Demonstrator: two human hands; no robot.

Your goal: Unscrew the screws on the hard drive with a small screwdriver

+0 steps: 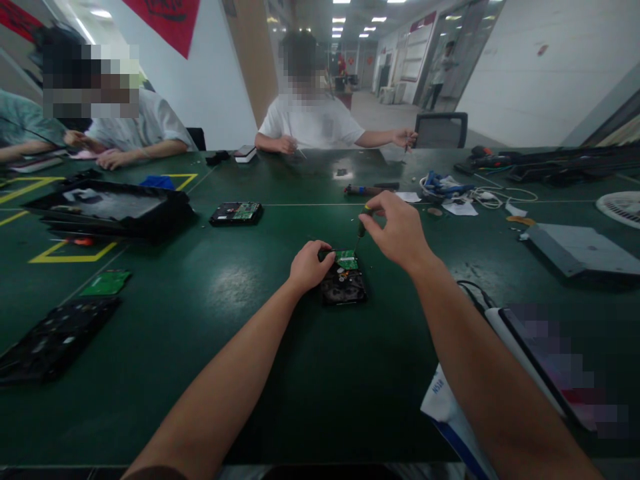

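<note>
A black hard drive (344, 287) lies on the green table in front of me, its green circuit board (347, 259) showing at the far end. My left hand (311, 268) grips the drive's left side, thumb over the edge and fingers curled round the far left corner. In my right hand (395, 227) is a screwdriver (362, 228), pinched by its dark handle with a yellow band. The screwdriver points down, its tip at the far right corner of the circuit board. Whether the tip sits in a screw is too small to tell.
Another hard drive (236, 213) lies further left. A black tray (110, 207), a loose green board (106, 283) and a black drive casing (55, 337) are at left. On the right are a silver box (583, 250), cables (450, 187) and a tablet-like device (545, 367). People sit opposite.
</note>
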